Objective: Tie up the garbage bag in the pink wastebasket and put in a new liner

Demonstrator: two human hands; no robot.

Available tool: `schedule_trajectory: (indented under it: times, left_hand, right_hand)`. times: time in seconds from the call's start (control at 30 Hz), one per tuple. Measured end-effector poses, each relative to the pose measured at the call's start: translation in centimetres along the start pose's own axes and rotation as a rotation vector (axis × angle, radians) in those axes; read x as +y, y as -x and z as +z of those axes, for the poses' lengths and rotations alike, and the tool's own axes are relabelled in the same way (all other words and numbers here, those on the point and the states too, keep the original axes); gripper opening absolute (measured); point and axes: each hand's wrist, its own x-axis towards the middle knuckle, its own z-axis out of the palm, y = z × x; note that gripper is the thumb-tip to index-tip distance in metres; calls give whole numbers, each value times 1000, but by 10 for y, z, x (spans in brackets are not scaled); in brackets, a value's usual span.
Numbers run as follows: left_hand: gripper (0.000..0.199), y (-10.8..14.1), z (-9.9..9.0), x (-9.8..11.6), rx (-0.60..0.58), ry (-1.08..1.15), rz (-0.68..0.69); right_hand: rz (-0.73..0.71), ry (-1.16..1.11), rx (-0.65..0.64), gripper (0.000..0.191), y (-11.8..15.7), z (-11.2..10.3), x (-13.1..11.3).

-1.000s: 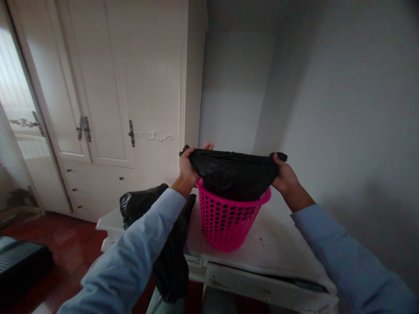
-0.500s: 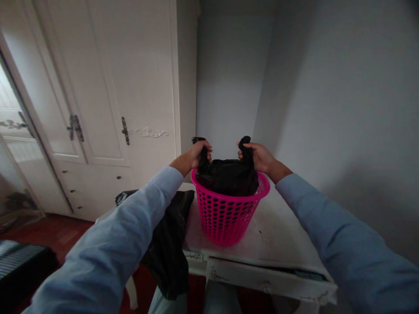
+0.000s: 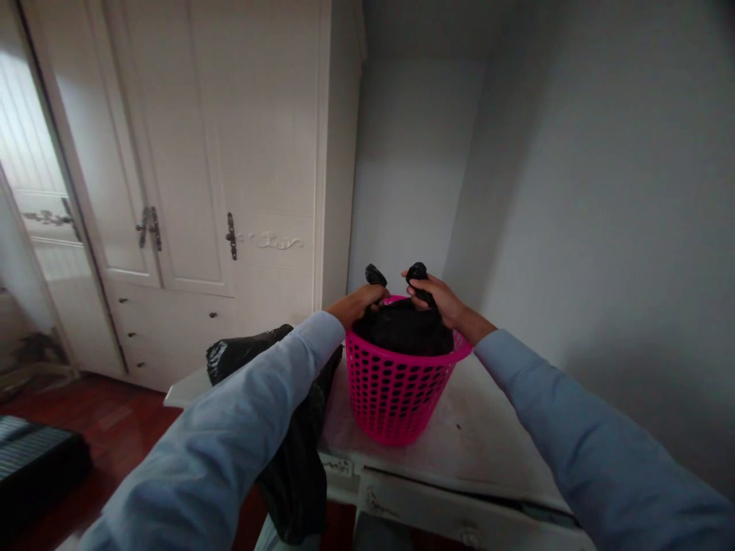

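Note:
A bright pink perforated basket [image 3: 396, 394] stands upright on the white table [image 3: 488, 444]. Inside it sits a full black plastic bag [image 3: 402, 327], its top showing at the rim. My left hand [image 3: 367, 300] is closed around one gathered end of this bag, and a tuft sticks up past the fingers. Opposite, my right hand [image 3: 436, 297] grips the other twisted end, just above the basket's right side. Left of the basket, a second black plastic bag [image 3: 295, 467] drapes over the table's front edge, partly hidden by my left forearm.
Behind the table rises a white wardrobe [image 3: 269, 153] with dark metal handles. A grey wall [image 3: 602, 191] closes off the right side. The table has a slightly open front drawer [image 3: 448, 509]. At the lower left, a dark box-like item [image 3: 40, 467] is on the reddish floor.
My hands have come closer together and lower, drawing the bag's two ends inward over the basket. The camera view has shifted slightly.

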Motion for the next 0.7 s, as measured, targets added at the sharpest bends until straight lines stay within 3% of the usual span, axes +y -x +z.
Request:
schedule_trajectory:
  times: [0.17, 0.27, 0.33, 0.4, 0.5, 0.6, 0.7]
  left_hand:
    - [22, 0, 14, -7, -12, -154, 53]
    - [35, 9, 20, -7, -25, -217, 76]
    - [41, 17, 23, -7, -78, -267, 57]
    - [38, 25, 26, -7, -173, -337, 16]
    - [17, 32, 28, -4, -258, -431, -58]
    - [11, 34, 30, -1, -282, -440, -34]
    - [20, 36, 34, 3, -303, -301, 66]
  right_hand:
    - [-60, 110, -109, 34, -9, 0, 19]
    - [-108, 296, -69, 39, -15, -5, 28]
    - [-244, 503, -29, 41, -16, -7, 29]
    - [-407, 726, -52, 43, -15, -6, 26]
    - [-571, 979, -118, 44, -10, -2, 20]
    - [-628, 1096, -65, 43, -7, -1, 17]
    - [-634, 1107, 14, 46, -7, -3, 17]
